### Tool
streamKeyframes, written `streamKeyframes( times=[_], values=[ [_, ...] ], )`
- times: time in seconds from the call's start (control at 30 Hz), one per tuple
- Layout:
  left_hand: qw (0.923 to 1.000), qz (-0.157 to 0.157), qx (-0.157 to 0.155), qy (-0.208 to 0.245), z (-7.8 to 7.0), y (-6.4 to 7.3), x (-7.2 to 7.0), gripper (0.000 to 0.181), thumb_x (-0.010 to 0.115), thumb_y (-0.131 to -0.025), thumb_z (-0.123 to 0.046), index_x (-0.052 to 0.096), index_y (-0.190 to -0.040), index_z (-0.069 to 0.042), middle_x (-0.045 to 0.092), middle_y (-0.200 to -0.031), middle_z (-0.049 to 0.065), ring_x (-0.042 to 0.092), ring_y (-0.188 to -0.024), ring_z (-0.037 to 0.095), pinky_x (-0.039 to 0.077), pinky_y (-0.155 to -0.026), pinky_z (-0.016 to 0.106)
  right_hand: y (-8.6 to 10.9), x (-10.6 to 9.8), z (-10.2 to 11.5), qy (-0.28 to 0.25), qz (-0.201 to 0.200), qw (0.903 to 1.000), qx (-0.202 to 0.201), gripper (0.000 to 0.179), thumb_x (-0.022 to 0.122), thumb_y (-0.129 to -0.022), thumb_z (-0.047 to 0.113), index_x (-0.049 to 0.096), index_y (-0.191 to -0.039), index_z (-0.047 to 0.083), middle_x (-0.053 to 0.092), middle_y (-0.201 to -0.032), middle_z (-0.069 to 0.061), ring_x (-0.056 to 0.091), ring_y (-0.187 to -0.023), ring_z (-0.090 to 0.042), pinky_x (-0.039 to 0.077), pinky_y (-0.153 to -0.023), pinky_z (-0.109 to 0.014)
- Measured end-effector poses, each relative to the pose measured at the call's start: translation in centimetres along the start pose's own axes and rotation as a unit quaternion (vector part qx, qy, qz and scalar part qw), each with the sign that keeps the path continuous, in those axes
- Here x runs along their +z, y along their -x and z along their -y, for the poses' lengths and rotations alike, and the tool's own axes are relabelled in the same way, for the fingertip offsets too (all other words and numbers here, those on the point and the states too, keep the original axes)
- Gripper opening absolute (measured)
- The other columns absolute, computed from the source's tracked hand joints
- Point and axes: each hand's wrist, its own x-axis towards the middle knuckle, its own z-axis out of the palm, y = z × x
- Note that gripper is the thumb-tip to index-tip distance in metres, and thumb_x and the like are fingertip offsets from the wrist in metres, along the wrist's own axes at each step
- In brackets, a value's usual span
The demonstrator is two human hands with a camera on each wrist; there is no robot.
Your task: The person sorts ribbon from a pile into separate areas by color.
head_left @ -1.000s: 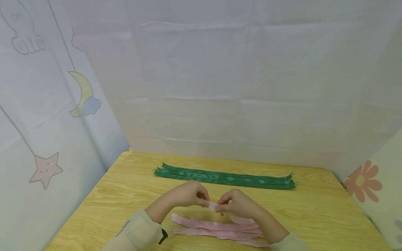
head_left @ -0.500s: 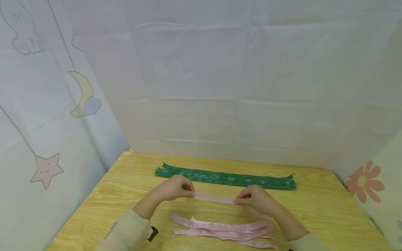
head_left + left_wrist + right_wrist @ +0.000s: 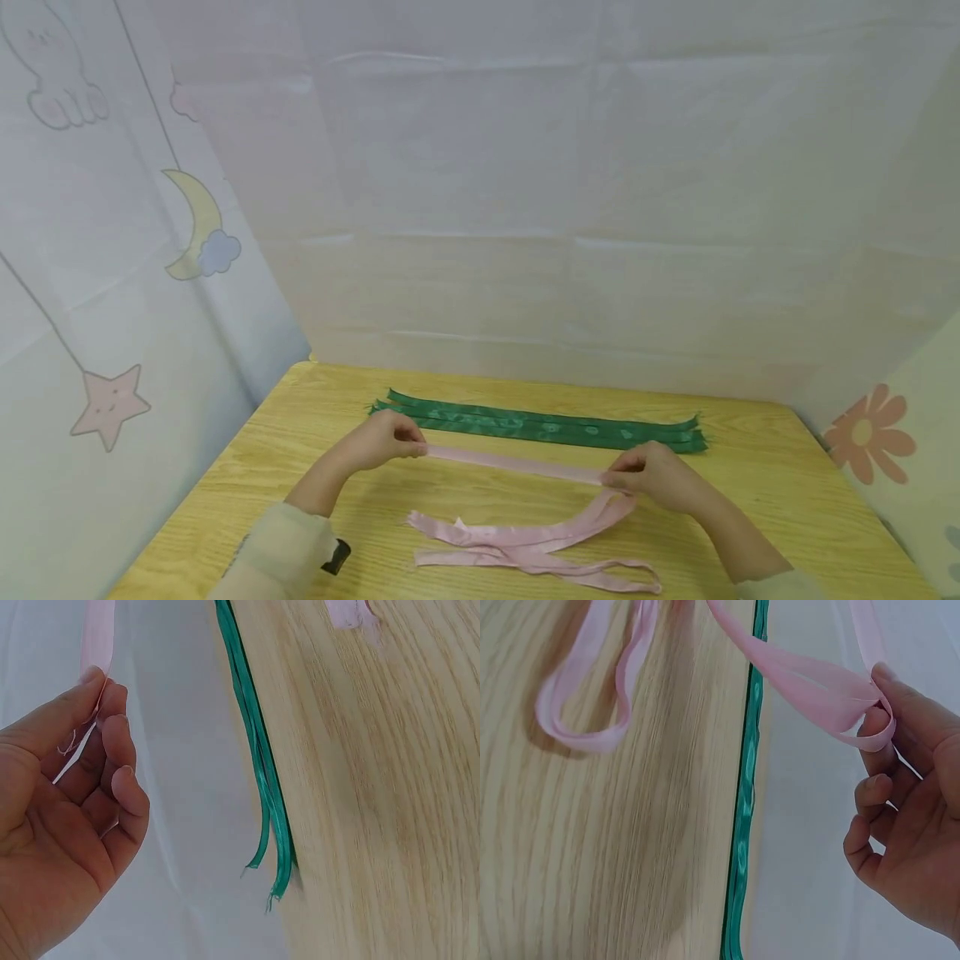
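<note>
Ribbon of pink satin (image 3: 513,463) stretched between left hand (image 3: 378,442) and right hand (image 3: 660,479), each pinching it between thumb and finger; more pink ribbon (image 3: 510,537) lay on the wooden table (image 3: 787,500) nearer the person than the hands, green ribbons (image 3: 525,425) just beyond them

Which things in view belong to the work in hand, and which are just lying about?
In the work, it seems:
pink ribbon, pinched in left hand and right hand
pink lengths on the table

Apparently just lying about:
green ribbons, in neither hand
</note>
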Motion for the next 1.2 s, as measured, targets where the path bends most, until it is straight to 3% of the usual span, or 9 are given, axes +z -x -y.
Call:
streamKeyframes(
  times=[0.17,0.3,0.4,0.53,0.77,1.2],
  values=[
    [1.0,0.003,-0.006,0.005,0.1,0.2,-0.2,0.011,0.065,-0.088,-0.023,0.07,-0.086,-0.014,0.065,-0.082,0.007,0.058,-0.076,0.027,0.048,-0.066,0.044,0.7,-0.4,-0.4,0.002,0.002,1.0,0.0,0.029,0.063,-0.088,0.034,0.072,-0.091,0.007,0.065,-0.076,-0.001,0.055,-0.068,-0.016,0.046,-0.059,-0.036],
    [0.9999,0.012,-0.006,0.0,0.6,0.3,-0.3,0.013,0.065,-0.088,-0.024,0.07,-0.085,-0.013,0.063,-0.078,0.001,0.057,-0.074,0.025,0.047,-0.063,0.04,1.4,-0.5,-0.7,-0.013,0.012,0.9998,0.009,0.029,0.063,-0.088,0.033,0.072,-0.089,0.005,0.063,-0.071,-0.007,0.05,-0.059,-0.013,0.042,-0.053,-0.032],
    [0.9998,0.02,-0.002,-0.006,1.3,0.6,-0.4,0.014,0.065,-0.087,-0.025,0.07,-0.084,-0.013,0.062,-0.076,-0.002,0.055,-0.071,0.024,0.044,-0.059,0.034,2.2,-0.7,-0.9,-0.02,0.017,0.9996,0.013,0.028,0.063,-0.088,0.032,0.072,-0.089,0.005,0.064,-0.073,-0.008,0.05,-0.059,-0.011,0.044,-0.055,-0.032],
    [0.9996,0.029,-0.004,-0.001,2.4,1.1,-0.5,0.013,0.065,-0.087,-0.023,0.07,-0.083,-0.012,0.062,-0.075,-0.001,0.056,-0.071,0.025,0.044,-0.059,0.035,3.3,-1.1,-1.5,-0.022,0.019,0.9995,0.015,0.026,0.063,-0.088,0.03,0.072,-0.09,0.005,0.064,-0.076,-0.006,0.055,-0.064,-0.013,0.047,-0.059,-0.035],
    [0.9991,0.035,-0.016,0.015,3.6,1.8,-0.5,0.013,0.066,-0.087,-0.023,0.07,-0.082,-0.012,0.061,-0.073,-0.002,0.051,-0.066,0.018,0.041,-0.057,0.031,5.2,-2.1,-3.0,-0.038,0.014,0.9988,0.027,0.024,0.062,-0.089,0.026,0.071,-0.092,0.004,0.064,-0.076,-0.01,0.055,-0.063,-0.012,0.047,-0.057,-0.035],
    [0.9982,0.044,-0.028,0.03,5.4,2.1,-0.6,0.014,0.068,-0.085,-0.024,0.07,-0.081,-0.011,0.061,-0.071,-0.001,0.05,-0.064,0.014,0.043,-0.056,0.029,7.2,-2.9,-6.1,-0.045,0.004,0.9972,0.059,0.027,0.061,-0.09,0.026,0.069,-0.094,0.0,0.065,-0.083,-0.011,0.056,-0.068,-0.013,0.048,-0.059,-0.033]
  ],
)
